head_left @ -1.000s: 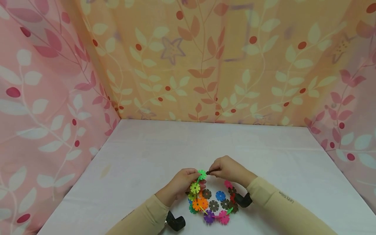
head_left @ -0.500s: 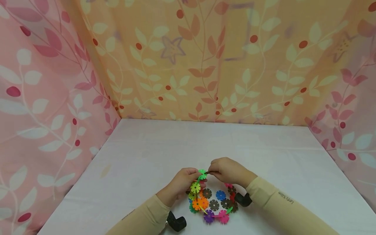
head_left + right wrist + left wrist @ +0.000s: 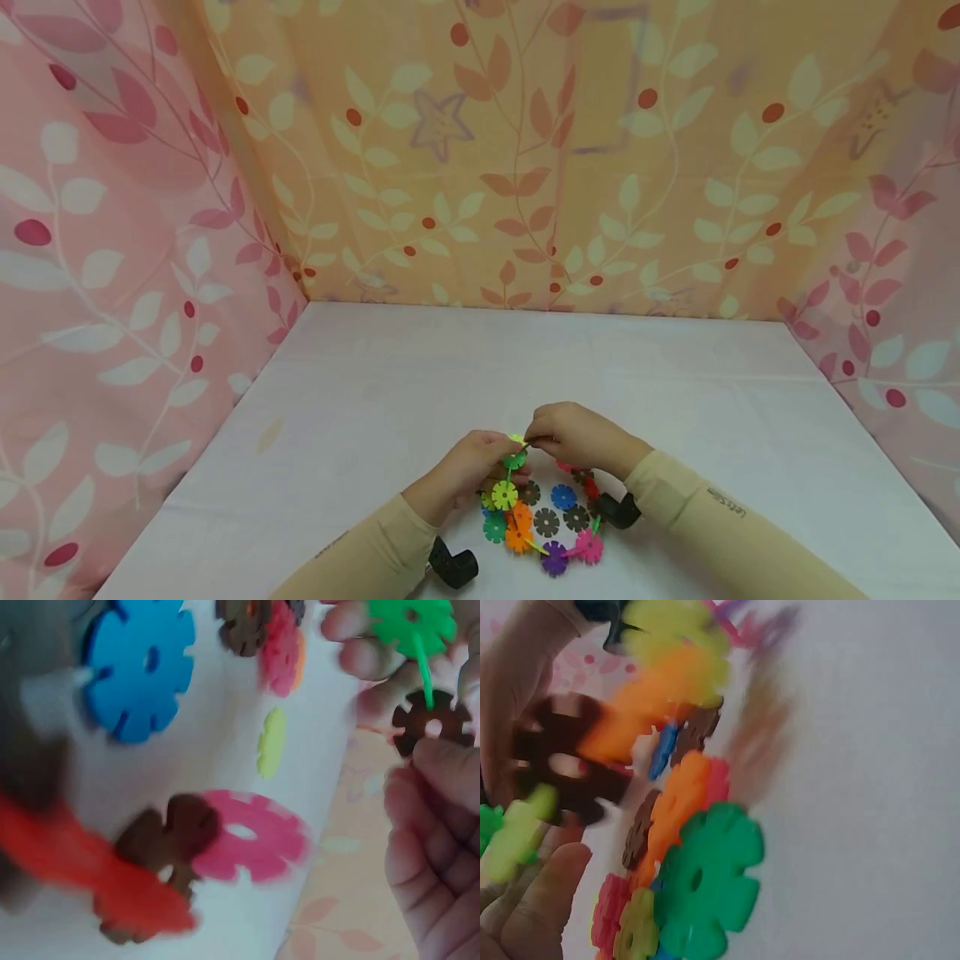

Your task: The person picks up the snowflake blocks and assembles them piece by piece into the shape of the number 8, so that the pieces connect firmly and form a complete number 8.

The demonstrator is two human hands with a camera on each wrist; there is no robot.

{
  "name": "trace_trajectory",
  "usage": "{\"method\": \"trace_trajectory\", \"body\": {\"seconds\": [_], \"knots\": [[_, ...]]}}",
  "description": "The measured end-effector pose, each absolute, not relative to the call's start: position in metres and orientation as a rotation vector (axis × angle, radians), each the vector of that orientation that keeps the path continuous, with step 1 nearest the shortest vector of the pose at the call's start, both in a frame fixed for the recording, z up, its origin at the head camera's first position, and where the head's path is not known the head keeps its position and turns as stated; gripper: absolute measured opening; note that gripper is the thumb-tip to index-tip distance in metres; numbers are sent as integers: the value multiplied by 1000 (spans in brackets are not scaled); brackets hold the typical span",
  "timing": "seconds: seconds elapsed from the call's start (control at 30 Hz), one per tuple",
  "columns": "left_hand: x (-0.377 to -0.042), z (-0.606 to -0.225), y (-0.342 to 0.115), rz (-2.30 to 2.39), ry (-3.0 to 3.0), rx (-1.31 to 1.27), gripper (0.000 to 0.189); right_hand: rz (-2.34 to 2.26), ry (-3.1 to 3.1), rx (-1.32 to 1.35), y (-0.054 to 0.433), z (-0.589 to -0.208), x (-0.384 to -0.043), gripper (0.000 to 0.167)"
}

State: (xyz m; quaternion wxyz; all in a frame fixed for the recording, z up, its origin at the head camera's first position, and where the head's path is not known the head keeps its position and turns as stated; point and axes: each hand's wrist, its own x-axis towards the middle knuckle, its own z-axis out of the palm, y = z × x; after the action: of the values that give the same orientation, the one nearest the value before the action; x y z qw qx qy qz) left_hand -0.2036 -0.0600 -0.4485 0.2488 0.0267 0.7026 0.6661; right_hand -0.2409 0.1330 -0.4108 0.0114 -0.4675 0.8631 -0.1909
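While leaf-printed cloth [image 3: 517, 150] walls in this pale, faintly creased surface [image 3: 375, 400], all the action's at lower centre: the left hand [image 3: 474, 461] grips a bright green disc [image 3: 433, 621], the right hand [image 3: 576, 435] pinches a brown disc [image 3: 414, 718] close by. Smooth, notched, plastic-looking rounds slot edge into edge, curving down past orange [image 3: 517, 533] to purple [image 3: 555, 560] at the bottom.

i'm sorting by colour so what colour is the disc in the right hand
The disc is brown; the right wrist view shows it best.
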Motion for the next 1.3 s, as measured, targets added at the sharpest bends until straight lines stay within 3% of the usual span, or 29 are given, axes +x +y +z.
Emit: {"method": "trace_trajectory", "body": {"seconds": [0.3,0.6,0.8,1.3], "knots": [[-206,-450,-64,1699,2048,118,31,-592,2615,-1182,133,-412,-239,6],[-209,-451,-69,1744,1962,80,29,-109,2560,-1290,140,-425,-230,26],[-210,-451,-71,1760,1927,81,28,-26,2587,-1340,141,-428,-229,29],[-209,-455,-73,1733,1962,114,32,-996,2461,-888,146,-418,-252,7]]}}
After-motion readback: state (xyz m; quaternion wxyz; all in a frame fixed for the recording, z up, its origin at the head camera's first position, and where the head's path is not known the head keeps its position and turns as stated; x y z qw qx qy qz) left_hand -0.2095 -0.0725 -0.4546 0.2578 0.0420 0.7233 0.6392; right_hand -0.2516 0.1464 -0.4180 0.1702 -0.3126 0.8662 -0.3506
